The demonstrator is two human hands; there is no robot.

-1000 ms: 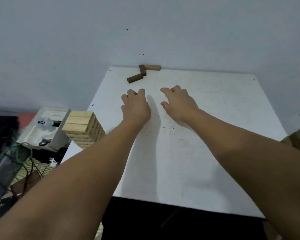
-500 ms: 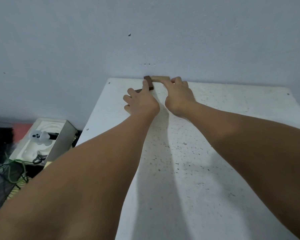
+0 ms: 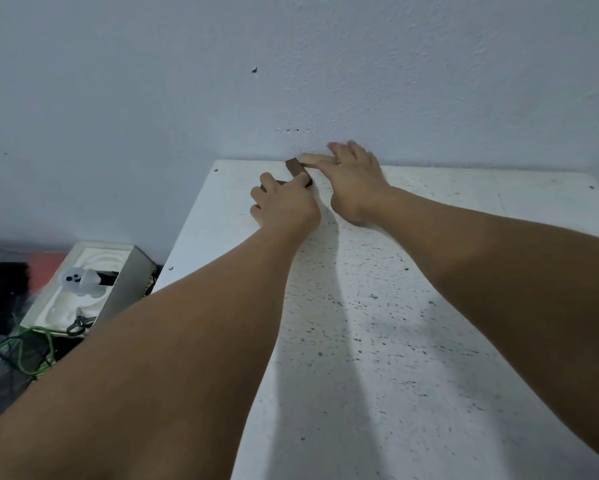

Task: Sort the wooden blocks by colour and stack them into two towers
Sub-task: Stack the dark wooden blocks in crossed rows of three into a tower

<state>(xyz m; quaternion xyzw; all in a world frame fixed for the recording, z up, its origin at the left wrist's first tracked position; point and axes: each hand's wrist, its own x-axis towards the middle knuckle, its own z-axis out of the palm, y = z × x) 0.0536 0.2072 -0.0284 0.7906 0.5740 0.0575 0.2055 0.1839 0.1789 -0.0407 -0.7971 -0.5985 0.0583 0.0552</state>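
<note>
At the far edge of the white table (image 3: 412,341), against the wall, lie three wooden blocks. A dark brown block (image 3: 295,167) points away from me, and my left hand (image 3: 284,206) grips its near end between thumb and fingers. Under that hand's fingers only a sliver of a second dark block (image 3: 278,182) shows. To the right a light wooden block (image 3: 310,158) lies along the wall. My right hand (image 3: 355,181) covers its right end, thumb on the near side and fingers reaching over to the wall side.
The wall stands directly behind the blocks. Left of the table and lower down is a white open box (image 3: 83,289) holding a small white ghost figure (image 3: 80,280), with green cable (image 3: 31,348) and dark clutter beside it.
Both hands have reached forward from the middle of the table to the blocks at the wall. The left has closed on the dark block, the right on the light one. The view moved closer.
</note>
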